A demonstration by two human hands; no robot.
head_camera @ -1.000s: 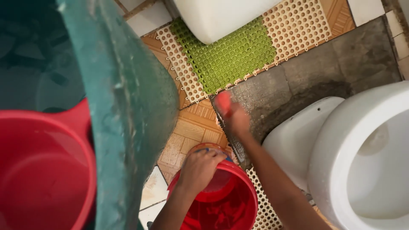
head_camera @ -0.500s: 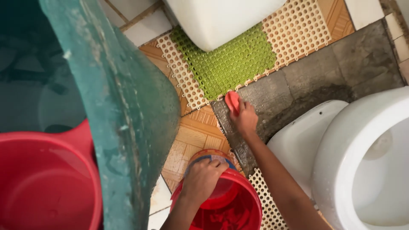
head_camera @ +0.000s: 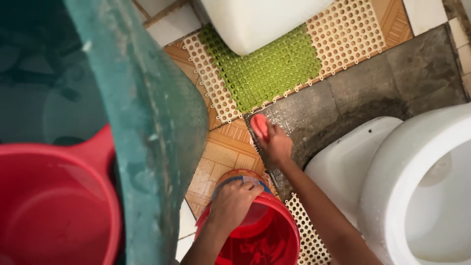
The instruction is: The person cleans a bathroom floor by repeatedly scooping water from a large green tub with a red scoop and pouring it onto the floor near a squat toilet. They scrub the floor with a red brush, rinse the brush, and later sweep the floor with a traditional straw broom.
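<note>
My right hand (head_camera: 275,143) grips a red scrubbing brush (head_camera: 258,125) and presses it onto the wet grey floor tile (head_camera: 343,105) beside the toilet base. My left hand (head_camera: 233,198) is closed on the rim of a small orange and blue container (head_camera: 244,177) that rests at the edge of a small red bucket (head_camera: 265,235). The bucket stands on the floor between my arms. What is inside the container is hidden by my hand.
A white toilet bowl (head_camera: 422,186) fills the right side. A large green water drum (head_camera: 142,122) with a red dipper (head_camera: 54,201) in it stands at the left. Green (head_camera: 267,71) and cream (head_camera: 343,34) perforated mats lie at the top under a white tank (head_camera: 255,19).
My right hand with the brush has slid back and forth over the grey tile, now slightly lower and to the left. My left hand stays on the container.
</note>
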